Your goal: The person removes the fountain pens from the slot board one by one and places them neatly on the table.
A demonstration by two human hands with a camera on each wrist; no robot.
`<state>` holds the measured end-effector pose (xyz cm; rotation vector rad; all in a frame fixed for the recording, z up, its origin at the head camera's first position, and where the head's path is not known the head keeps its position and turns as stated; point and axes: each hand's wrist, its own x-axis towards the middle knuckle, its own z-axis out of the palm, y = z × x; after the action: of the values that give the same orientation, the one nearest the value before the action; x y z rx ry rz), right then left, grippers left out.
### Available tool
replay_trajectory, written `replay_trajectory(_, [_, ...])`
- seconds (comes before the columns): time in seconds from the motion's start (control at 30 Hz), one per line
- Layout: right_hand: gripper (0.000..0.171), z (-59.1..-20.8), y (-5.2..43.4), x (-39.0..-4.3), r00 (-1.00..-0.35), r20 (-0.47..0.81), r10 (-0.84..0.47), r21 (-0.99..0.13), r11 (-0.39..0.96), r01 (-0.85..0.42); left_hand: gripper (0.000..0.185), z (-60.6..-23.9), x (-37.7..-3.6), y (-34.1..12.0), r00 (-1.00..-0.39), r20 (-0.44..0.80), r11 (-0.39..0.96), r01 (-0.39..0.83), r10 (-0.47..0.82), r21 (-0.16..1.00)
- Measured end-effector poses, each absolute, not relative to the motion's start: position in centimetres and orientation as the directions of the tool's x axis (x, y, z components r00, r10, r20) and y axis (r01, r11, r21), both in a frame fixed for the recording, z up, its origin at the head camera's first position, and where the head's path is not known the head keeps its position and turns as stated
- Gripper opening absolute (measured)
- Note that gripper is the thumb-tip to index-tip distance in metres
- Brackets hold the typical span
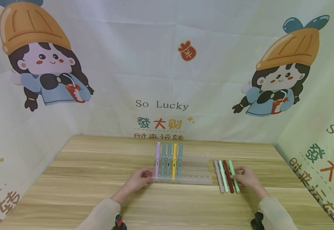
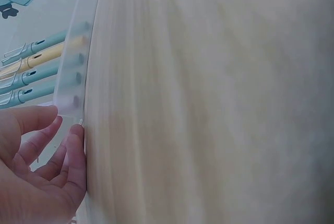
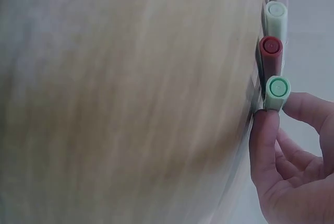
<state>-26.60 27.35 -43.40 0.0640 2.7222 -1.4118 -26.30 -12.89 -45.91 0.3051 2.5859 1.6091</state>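
Wooden table (image 1: 98, 198), light grain running left-right, boxed in on 3 sides by a printed cloth backdrop (image 1: 161, 80) w/ cartoon girls in orange hats and "So Lucky" text.

Translucent pen tray (image 1: 194, 174) sits mid-table, long axis left-right. 5 pens in its left slots, side by side, each lying front-to-back w/ clip ends toward the backdrop: lilac pen (image 1: 157, 159), 2 teal, yellow pen (image 1: 174, 160), another teal. Right slots hold nothing.

Just right of the tray, 4 loose pens on the table, near-parallel, also front-to-back but slanted a bit, near ends drifting right: pink pen (image 1: 219, 177), pale mint pen (image 1: 223, 176), dark red pen (image 1: 228, 176), green pen (image 1: 233, 176).

Left hand (image 1: 139, 179) at the tray's front-left corner, fingers lightly curled, fingertips (image 2: 73, 135) pinching the tray's edge. Right hand (image 1: 248, 177) just right of the loose row, thumb and fingertips (image 3: 263, 130) pinching the green pen near its close end; wrist view shows the 4 cap ends stacked in line.
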Motion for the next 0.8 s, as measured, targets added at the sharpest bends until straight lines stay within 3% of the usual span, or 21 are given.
replay_trajectory(0.8, [0.038,-43.83,27.56,-27.05,-0.996,-0.084,0.004,-0.807,0.587,0.071,0.015,-46.0,-26.39,-12.91,-0.978,0.037,0.437,0.125,0.205,0.891])
